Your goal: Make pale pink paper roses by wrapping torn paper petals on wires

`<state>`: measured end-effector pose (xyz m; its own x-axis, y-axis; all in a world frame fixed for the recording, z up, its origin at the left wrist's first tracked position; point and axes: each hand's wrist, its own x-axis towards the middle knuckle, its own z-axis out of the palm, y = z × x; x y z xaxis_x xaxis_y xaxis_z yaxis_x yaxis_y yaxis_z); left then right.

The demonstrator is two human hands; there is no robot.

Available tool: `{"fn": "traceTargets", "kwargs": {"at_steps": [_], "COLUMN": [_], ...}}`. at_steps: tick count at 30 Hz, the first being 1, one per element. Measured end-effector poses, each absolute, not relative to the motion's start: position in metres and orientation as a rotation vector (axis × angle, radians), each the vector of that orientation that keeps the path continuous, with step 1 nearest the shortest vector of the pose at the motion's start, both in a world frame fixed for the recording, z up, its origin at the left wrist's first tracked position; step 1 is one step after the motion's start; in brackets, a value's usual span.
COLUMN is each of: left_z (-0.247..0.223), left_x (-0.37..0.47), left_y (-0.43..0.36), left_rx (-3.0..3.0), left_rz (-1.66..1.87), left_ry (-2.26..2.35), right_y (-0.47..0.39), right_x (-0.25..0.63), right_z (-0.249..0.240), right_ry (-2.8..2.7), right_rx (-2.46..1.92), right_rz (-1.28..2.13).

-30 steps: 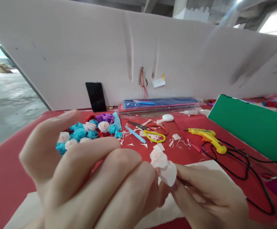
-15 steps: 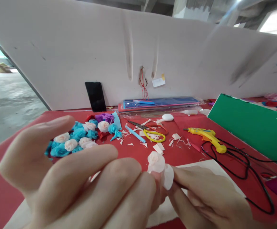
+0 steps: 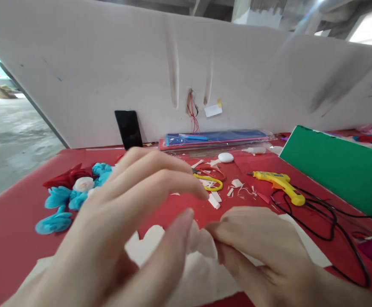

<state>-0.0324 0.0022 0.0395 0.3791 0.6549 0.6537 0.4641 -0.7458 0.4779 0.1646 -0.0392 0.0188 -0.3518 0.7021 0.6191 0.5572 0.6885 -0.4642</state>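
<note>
My right hand [image 3: 259, 247] is closed in a pinch on a pale paper flower [image 3: 205, 244] with rounded petals, low in the middle of the view. My left hand [image 3: 135, 213] is raised beside it, fingers curved and thumb well apart from them. Its thumb tip is close to the flower; I cannot tell whether they touch. Pale paper with a scalloped edge [image 3: 150, 241] shows between the left fingers and thumb. The thumb hides where this edge meets the flower. Under both hands lies a white sheet [image 3: 211, 281].
Blue, red and pale paper flowers [image 3: 83, 184] lie at left, partly behind my left hand. Scissors [image 3: 216, 183] rest among paper scraps. A yellow glue gun [image 3: 278, 181] with a black cord lies at right, near a slanted green board [image 3: 336, 170]. A phone [image 3: 129, 128] leans on the white panel.
My left hand has opened out of its grip around the flower and turned over. It now covers more of the flower pile and the scissors' blades. My right hand keeps its pinch.
</note>
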Motion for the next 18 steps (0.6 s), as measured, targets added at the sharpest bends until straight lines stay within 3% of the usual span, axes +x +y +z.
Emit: {"fn": "traceTargets", "kwargs": {"at_steps": [8,18], "left_z": [0.052,0.049], "left_x": [-0.034,-0.036], "left_y": [0.009,0.011], "left_rx": [2.06,1.71], "left_rz": [0.574,0.497], "left_ry": [0.906,0.786], "right_y": [-0.027,-0.028], "right_x": [0.177,0.178], "right_z": [0.03,0.027], "right_ry": [-2.226,-2.294], "right_rx": [-0.736,-0.685], "right_rz": [0.139,0.084]}}
